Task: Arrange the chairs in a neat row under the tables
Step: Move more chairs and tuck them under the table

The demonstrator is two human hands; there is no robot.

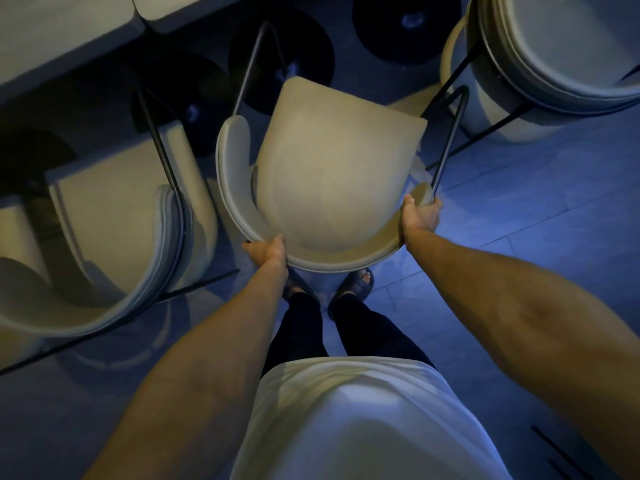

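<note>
Beige padding covers every seat in this dim, blue-lit room, seen from straight above. Far left, a chair (104, 244) with a curved backrest sits partly pushed under the pale counter (52, 39), its thin black metal leg slanting across the floor in front of it. Dark round table bases (280, 50) stand on the floor beyond, one just behind the middle chair and another further right, both close to where the chair legs reach. In the centre, the middle chair (332, 174) is angled slightly, its front edge pointing up and to the right toward the counter and its black wire legs spreading out to either side. The left hand (268, 252) is wrapped around the lower-left curve of that chair's backrest, thumb on top and fingers tucked under the rim. The right hand (420, 216) is closed around the right end of the backrest, where the padded arm meets the black leg. Below the chair, between the two forearms, two feet in dark sandals (356, 284) stand on the tiled floor (519, 220), just beside the backrest. At upper right, a third chair (554, 64) stands near the middle chair, its black legs crossing close to the middle chair's right leg.
</note>
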